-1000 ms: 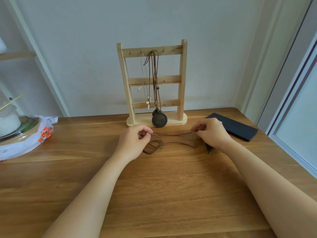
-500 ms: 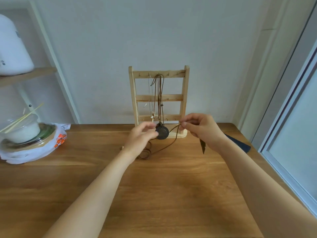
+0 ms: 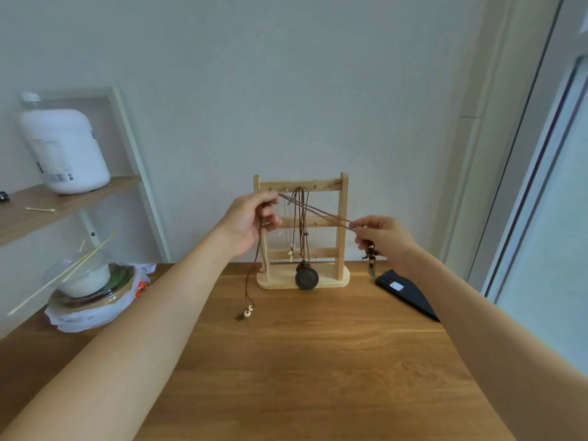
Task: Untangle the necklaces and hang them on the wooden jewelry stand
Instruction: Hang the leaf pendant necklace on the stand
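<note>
fingers [image 3: 268, 200] on taut brown cord [image 3: 318, 212]

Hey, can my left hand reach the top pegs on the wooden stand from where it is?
Probably yes. The left hand, pinching the brown cord, is level with the stand's top rail at its left end, nothing between. The hung necklaces take middle pegs; the outer ones look free.
</note>
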